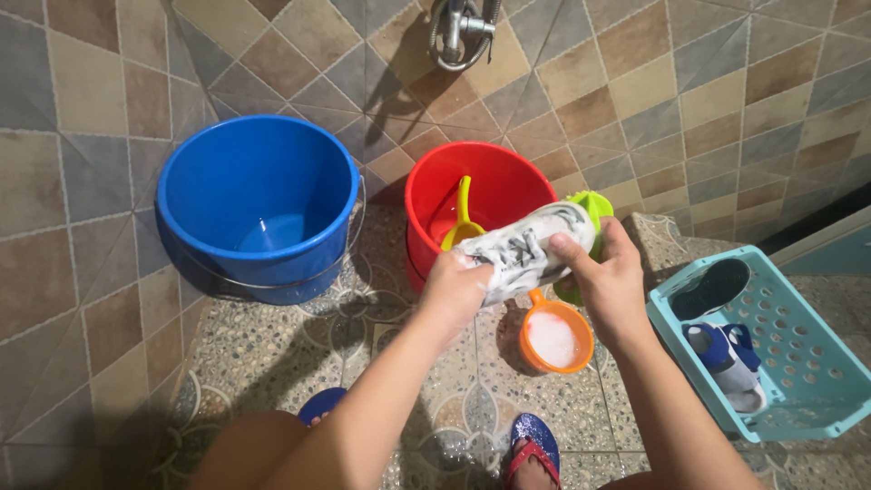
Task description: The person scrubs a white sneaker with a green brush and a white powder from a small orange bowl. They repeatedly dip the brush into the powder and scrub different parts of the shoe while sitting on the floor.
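Note:
A soapy white shoe with dark markings (531, 247) is held up in front of the red bucket (434, 195). My left hand (454, 289) grips its near end. My right hand (610, 277) closes around its far side, with a green brush (592, 205) showing behind the shoe at the fingers. Suds cover most of the shoe.
A blue bucket (259, 204) with a little water stands at the left by the tiled wall. A yellow scoop (463, 216) leans in the red bucket. An orange scoop (555, 336) with white foam lies on the floor. A teal basket (798, 372) at the right holds a blue and white shoe (726, 361). A tap (461, 32) hangs above.

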